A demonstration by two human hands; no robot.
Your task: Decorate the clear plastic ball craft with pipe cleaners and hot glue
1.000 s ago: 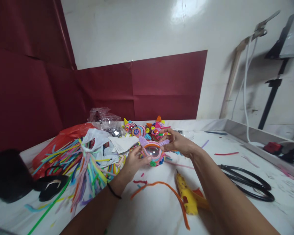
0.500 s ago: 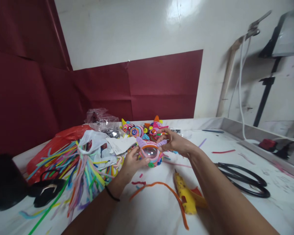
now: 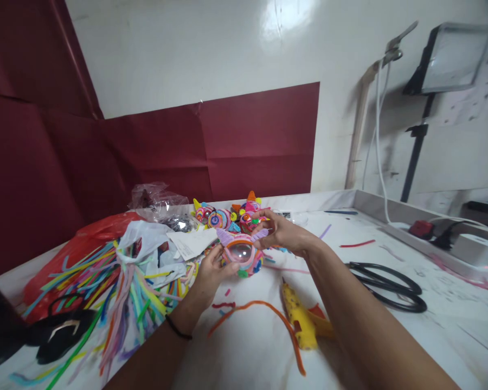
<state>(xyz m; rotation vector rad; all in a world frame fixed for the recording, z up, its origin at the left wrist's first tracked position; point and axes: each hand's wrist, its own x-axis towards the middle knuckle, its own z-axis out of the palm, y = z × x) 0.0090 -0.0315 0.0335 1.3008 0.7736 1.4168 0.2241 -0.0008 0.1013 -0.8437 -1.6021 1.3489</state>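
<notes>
A colourful pipe-cleaner craft point(image 3: 241, 253) with a clear shiny dome, an orange and pink rim and two purple pointed ears is held up over the table. My left hand point(image 3: 212, 272) grips its left side, thumb along the lower edge. On the other side, my right hand point(image 3: 277, 233) is closed with its fingertips at the right purple ear point(image 3: 260, 234); the exact contact is partly hidden. Below lie a curved orange pipe cleaner point(image 3: 264, 303) and a yellow glue gun point(image 3: 300, 318), its nozzle pointing away from me.
Bundled pipe cleaners point(image 3: 136, 303) and a red plastic bag point(image 3: 81, 233) fill the left, near a black hair clip point(image 3: 65, 330). More decorated crafts point(image 3: 223, 216) stand behind. To the right are a coiled black cable point(image 3: 384, 281) and a power strip point(image 3: 415, 238).
The view has turned slightly right, so everything sits further left in the picture. Both hands keep their hold on the craft, with little visible change in grip.
</notes>
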